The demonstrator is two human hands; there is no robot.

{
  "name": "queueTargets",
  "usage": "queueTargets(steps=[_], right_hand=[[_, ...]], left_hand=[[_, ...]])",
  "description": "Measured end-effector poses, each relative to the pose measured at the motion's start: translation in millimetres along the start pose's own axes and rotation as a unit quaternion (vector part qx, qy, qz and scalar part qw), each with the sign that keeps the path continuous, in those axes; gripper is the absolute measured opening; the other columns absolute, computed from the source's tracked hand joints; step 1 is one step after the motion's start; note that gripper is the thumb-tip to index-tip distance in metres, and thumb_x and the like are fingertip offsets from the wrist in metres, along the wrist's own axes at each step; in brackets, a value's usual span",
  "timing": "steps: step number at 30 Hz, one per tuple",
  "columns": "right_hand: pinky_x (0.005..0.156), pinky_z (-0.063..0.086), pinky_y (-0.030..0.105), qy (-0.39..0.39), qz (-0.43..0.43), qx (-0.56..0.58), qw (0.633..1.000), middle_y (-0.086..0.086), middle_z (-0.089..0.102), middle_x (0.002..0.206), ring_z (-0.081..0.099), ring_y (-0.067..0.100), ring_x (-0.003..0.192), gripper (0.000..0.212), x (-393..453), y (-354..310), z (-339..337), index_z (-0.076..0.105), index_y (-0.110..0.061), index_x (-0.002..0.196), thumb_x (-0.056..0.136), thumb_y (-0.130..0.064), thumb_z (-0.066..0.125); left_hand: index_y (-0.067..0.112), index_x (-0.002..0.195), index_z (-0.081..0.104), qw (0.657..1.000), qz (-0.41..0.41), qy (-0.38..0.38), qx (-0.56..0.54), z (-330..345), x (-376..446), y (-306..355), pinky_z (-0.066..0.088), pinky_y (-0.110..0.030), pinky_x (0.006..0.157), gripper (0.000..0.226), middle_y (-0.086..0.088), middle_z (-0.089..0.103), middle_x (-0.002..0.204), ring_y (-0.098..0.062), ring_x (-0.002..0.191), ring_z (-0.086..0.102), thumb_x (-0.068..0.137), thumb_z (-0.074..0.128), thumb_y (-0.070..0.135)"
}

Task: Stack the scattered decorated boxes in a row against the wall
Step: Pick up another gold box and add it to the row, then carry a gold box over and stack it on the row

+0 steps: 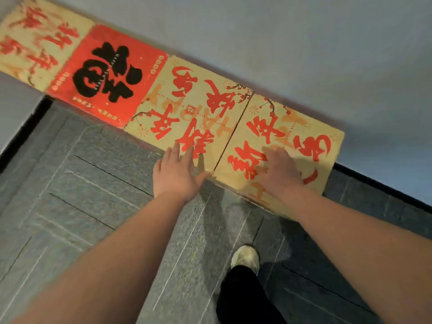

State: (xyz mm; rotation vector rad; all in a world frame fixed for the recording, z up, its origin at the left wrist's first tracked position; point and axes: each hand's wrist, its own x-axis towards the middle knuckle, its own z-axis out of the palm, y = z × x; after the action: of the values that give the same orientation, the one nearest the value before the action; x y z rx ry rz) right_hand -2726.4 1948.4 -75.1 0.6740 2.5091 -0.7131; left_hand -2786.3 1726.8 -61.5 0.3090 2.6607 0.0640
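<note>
Several decorated boxes stand in a row along the pale wall (304, 43). From the left: a tan box with red writing (30, 43), a red box with a black character (105, 73), a second tan box (187, 101) and a tan box at the right end (292, 136). My left hand (175, 171) lies flat with straight fingers on the near edge of the second tan box. My right hand (280, 174) presses flat on top of the right-end box. Neither hand grips anything.
Dark grey patterned carpet (93, 183) covers the floor in front of the boxes. My foot in a light shoe (245, 256) and a dark trouser leg stand near the right-end box. A dark skirting strip (374, 181) runs along the wall on the right.
</note>
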Motion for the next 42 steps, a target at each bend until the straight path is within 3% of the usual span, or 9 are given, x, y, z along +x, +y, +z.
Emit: queueTargets(steps=[2, 6, 10, 14, 21, 31, 37, 42], right_hand=[[0.113, 0.030, 0.047, -0.006, -0.044, 0.015, 0.999, 0.010, 0.027, 0.153, 0.024, 0.030, 0.142, 0.053, -14, -33, 10, 0.034, -0.025, 0.146, 0.097, -0.037, 0.050], [0.116, 0.018, 0.043, -0.059, -0.096, -0.005, 0.994, 0.003, 0.010, 0.160, 0.012, 0.026, 0.147, 0.057, -56, -95, 39, 0.024, -0.031, 0.150, 0.099, -0.042, 0.045], [0.116, 0.027, 0.047, -0.052, -0.193, -0.091, 0.976, 0.009, 0.027, 0.155, 0.028, 0.029, 0.141, 0.065, -103, -146, 70, 0.029, -0.023, 0.149, 0.094, -0.054, 0.046], [0.109, 0.032, 0.040, -0.081, -0.292, -0.150, 0.941, 0.009, 0.035, 0.150, 0.034, 0.026, 0.137, 0.066, -188, -201, 128, 0.035, -0.020, 0.147, 0.093, -0.056, 0.047], [0.107, 0.037, 0.041, -0.134, -0.428, -0.192, 0.873, 0.011, 0.042, 0.143, 0.039, 0.029, 0.133, 0.059, -391, -268, 272, 0.046, -0.017, 0.139, 0.091, -0.050, 0.054], [0.102, 0.041, 0.044, -0.225, -0.606, -0.298, 0.703, 0.004, 0.044, 0.140, 0.040, 0.026, 0.131, 0.055, -679, -291, 452, 0.045, -0.023, 0.139, 0.093, -0.053, 0.048], [0.104, 0.039, 0.045, -0.280, -0.649, -0.368, 0.604, 0.005, 0.042, 0.143, 0.038, 0.026, 0.133, 0.058, -786, -274, 559, 0.043, -0.023, 0.140, 0.092, -0.055, 0.048], [0.104, 0.040, 0.046, -0.338, -0.654, -0.419, 0.532, 0.006, 0.041, 0.144, 0.038, 0.026, 0.133, 0.058, -878, -247, 646, 0.042, -0.024, 0.140, 0.092, -0.056, 0.048]], left_hand=[[0.032, 0.152, 0.005, 0.999, -0.045, -0.004, -0.012, 1, -21, -29, 0.011, -0.045, 0.117, 0.083, -0.001, -0.005, 0.160, -0.022, 0.147, 0.000, 0.086, 0.034, 0.072], [0.033, 0.152, 0.006, 0.988, -0.137, -0.003, -0.066, 14, -77, -91, 0.013, -0.044, 0.117, 0.082, -0.001, -0.006, 0.160, -0.021, 0.147, 0.000, 0.086, 0.035, 0.072], [0.033, 0.151, 0.008, 0.975, -0.195, 0.021, -0.104, 28, -155, -148, 0.013, -0.043, 0.117, 0.080, 0.000, -0.005, 0.160, -0.021, 0.147, 0.000, 0.086, 0.033, 0.072], [0.033, 0.151, 0.010, 0.947, -0.289, 0.034, -0.133, 56, -275, -222, 0.016, -0.042, 0.116, 0.079, 0.000, -0.004, 0.160, -0.021, 0.147, 0.001, 0.087, 0.034, 0.071], [0.033, 0.151, 0.011, 0.875, -0.435, 0.055, -0.203, 131, -522, -318, 0.018, -0.042, 0.114, 0.076, -0.001, -0.003, 0.160, -0.022, 0.147, 0.002, 0.088, 0.034, 0.069], [0.032, 0.151, 0.014, 0.688, -0.644, 0.056, -0.329, 270, -835, -350, 0.021, -0.044, 0.113, 0.069, -0.002, 0.002, 0.160, -0.022, 0.146, 0.005, 0.092, 0.035, 0.061], [0.032, 0.151, 0.014, 0.564, -0.728, 0.056, -0.385, 350, -942, -345, 0.022, -0.043, 0.113, 0.069, -0.001, 0.002, 0.160, -0.021, 0.146, 0.005, 0.092, 0.035, 0.062], [0.032, 0.151, 0.014, 0.484, -0.775, 0.016, -0.407, 404, -1033, -337, 0.028, -0.045, 0.113, 0.069, -0.002, 0.004, 0.160, -0.022, 0.146, 0.008, 0.092, 0.034, 0.063]])
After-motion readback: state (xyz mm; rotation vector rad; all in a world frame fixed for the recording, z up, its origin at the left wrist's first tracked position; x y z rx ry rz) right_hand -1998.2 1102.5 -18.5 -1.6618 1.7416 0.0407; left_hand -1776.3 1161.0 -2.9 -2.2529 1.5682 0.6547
